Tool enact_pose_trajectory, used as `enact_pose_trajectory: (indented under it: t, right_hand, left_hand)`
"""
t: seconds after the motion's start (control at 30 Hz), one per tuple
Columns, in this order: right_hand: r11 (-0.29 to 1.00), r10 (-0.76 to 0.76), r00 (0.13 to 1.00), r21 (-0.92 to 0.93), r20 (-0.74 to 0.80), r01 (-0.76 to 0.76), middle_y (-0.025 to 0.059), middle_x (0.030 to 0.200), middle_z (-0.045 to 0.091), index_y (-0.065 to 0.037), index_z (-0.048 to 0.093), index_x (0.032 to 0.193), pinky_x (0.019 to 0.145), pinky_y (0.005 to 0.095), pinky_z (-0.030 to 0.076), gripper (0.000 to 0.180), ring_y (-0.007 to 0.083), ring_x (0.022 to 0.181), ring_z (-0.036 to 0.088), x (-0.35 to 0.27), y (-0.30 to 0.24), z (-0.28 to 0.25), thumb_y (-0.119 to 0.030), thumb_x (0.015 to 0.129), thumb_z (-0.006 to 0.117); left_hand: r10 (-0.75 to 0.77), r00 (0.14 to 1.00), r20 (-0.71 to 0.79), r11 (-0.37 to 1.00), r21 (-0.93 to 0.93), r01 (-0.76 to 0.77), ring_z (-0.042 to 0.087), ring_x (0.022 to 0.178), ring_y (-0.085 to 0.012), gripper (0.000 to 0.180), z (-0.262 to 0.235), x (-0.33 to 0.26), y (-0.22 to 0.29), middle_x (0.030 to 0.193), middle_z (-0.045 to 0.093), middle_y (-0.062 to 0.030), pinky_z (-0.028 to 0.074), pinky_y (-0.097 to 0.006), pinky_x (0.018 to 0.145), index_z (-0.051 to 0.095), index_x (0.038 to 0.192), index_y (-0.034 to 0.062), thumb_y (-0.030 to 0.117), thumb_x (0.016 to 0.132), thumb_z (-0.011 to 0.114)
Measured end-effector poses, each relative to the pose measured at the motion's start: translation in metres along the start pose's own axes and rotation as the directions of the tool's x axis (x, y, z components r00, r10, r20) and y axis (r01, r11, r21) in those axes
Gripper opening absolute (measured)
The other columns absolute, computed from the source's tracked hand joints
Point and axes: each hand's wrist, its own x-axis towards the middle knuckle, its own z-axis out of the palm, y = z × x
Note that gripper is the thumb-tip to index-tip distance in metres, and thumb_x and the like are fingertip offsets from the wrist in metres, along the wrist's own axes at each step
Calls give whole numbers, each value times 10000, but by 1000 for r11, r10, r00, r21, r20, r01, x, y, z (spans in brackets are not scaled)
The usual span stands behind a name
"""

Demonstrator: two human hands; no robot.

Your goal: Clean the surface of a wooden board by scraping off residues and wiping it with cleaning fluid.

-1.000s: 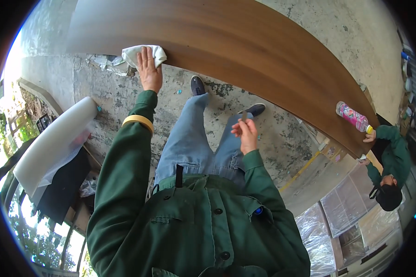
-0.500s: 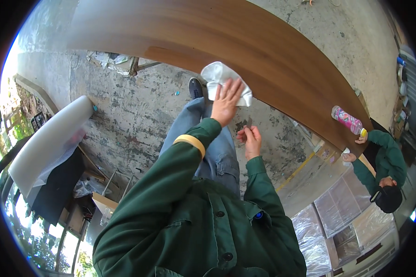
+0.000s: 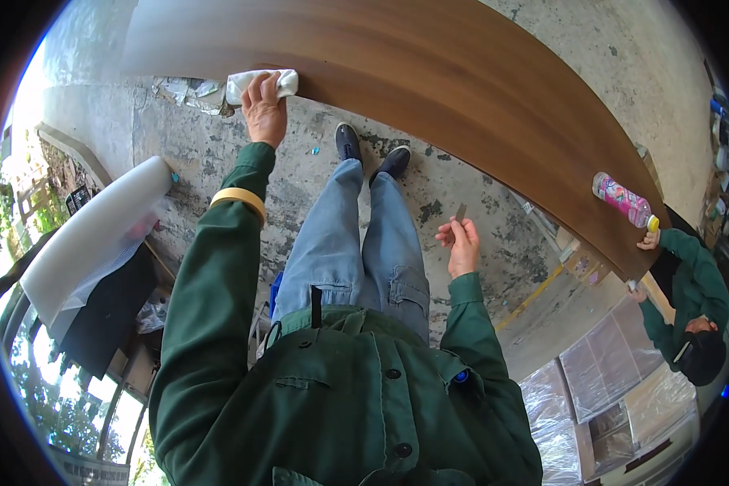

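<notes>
My left hand [image 3: 266, 113] is closed on a folded white cloth [image 3: 285, 82], pressed against the near edge of a long brown wooden board [image 3: 429, 77] at its left part. A yellowish tape roll [image 3: 251, 198] rings my left sleeve. Lower down, apart from the board, my right hand [image 3: 463, 249] pinches a small flat grey strip [image 3: 461, 211] that looks like a blade; its lower end is hidden by the fingers.
A co-worker [image 3: 692, 283] at the board's right end has a hand by a pink-labelled bottle [image 3: 621, 198] with a yellow cap. Left of me lies a large white foam roll [image 3: 97, 235]. Plastic-wrapped boxes [image 3: 607, 364] stand lower right. My shoes [image 3: 390, 164] are on the worn concrete floor.
My left hand has moved left along the board's near edge with the cloth, now bunched in its fingers. The grey strip in my right hand has come into sight.
</notes>
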Motion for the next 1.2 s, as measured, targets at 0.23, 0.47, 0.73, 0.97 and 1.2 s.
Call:
enact_pose_trajectory:
  t: [0.23,0.47,0.73,0.97,1.2]
  right_hand:
    - [999,21,999,-31,37,-20,43,781,663,-91,570,944,546,247,416,83,122,618,607,-1,-6,12,-168,964,547]
    - [997,-32,999,-63,41,34,46,787,662,-85,568,968,556,248,426,82,125,632,610,0,-28,6,-162,965,541]
    - [997,-76,997,-34,-4,76,53,795,661,-81,575,991,551,253,445,93,139,638,626,7,-28,-21,-160,972,531]
    - [1000,-26,998,14,57,25,63,799,664,-82,574,988,558,258,446,88,146,644,628,2,-10,10,-159,973,533]
    - [1000,4,999,-3,42,-4,57,797,669,-85,575,972,554,250,421,75,130,633,615,-5,-11,26,-153,965,545]
  left_hand:
    - [-115,992,49,927,-352,125,507,939,-387,311,32,-46,153,991,498,-188,437,-493,810,503,985,66,-16,699,594]
    - [-57,965,257,859,-479,179,536,907,-369,307,22,-62,249,975,505,-152,471,-468,724,493,967,74,43,710,658]
    - [-241,959,-147,934,-304,188,492,915,-390,346,35,-25,63,978,525,-199,414,-472,801,507,1037,39,108,775,722]
    - [-750,631,196,186,-854,486,526,936,-196,473,59,-37,87,1067,540,-126,462,-369,827,407,1150,16,217,866,728]
    - [-585,594,552,69,-696,714,543,880,-149,327,45,-84,226,954,587,-74,458,-304,779,489,1068,42,202,878,702]
